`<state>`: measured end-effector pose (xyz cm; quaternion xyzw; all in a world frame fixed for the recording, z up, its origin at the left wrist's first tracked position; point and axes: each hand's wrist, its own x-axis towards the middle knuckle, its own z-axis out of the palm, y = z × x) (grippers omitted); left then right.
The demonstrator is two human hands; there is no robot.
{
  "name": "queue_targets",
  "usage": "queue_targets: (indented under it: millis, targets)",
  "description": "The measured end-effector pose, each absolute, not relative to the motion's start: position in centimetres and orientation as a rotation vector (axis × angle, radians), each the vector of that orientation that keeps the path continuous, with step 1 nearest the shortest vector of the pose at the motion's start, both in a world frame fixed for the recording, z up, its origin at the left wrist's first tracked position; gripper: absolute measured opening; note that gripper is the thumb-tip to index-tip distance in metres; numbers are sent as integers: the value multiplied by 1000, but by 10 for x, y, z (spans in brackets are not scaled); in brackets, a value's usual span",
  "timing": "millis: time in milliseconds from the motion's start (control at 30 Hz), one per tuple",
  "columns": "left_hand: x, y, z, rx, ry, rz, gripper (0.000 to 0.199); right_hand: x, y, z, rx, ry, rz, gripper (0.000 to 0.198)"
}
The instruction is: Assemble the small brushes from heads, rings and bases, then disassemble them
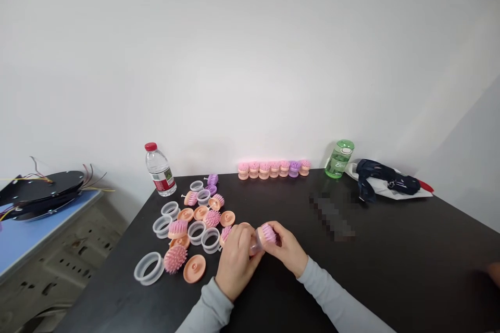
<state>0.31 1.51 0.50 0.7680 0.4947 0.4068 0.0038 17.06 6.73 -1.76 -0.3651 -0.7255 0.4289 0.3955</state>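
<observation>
Both of my hands meet over the front middle of the black table. My right hand [287, 250] pinches a small round scrubbing brush [268, 234] with pink bristles, tilted to the right. My left hand [237, 256] is closed around the brush's other end, where a translucent ring [254, 243] shows; the left fingers hide part of it. Just left of my left hand lie loose pink bristle heads [211, 218], translucent rings [211, 240] and peach discs [194, 268] with a central stub. Some bristle heads have a screw or pin sticking out.
Several whole brushes [264, 170] stand in a row by the wall, one purple. A water bottle [161, 171] stands back left, a green bottle [339, 159] back right. Beside it lies a dark folded item [388, 179] on white. Wired black discs [42, 190] rest on a blue surface.
</observation>
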Motion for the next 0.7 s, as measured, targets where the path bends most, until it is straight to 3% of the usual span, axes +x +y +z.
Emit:
queue_targets:
  millis: [167, 433, 600, 633, 700]
  targets:
    - [3, 16, 6, 2403, 1553, 1234, 21, 177, 66, -17, -922, -1858, 1030, 21]
    - [-5, 15, 16, 2355, 1534, 1180, 27, 185, 65, -1, -665, -1992, 1010, 35]
    - [-3, 15, 12, 2349, 1506, 1229, 25, 186, 67, -13, -701, -1836, 1192, 79]
    - [-2, 16, 11, 2360, 1487, 1239, 25, 185, 68, -16, -739, -1798, 1227, 76]
    - [-2, 17, 7, 2388, 1445, 1256, 24, 185, 69, -18, -797, -1779, 1255, 51]
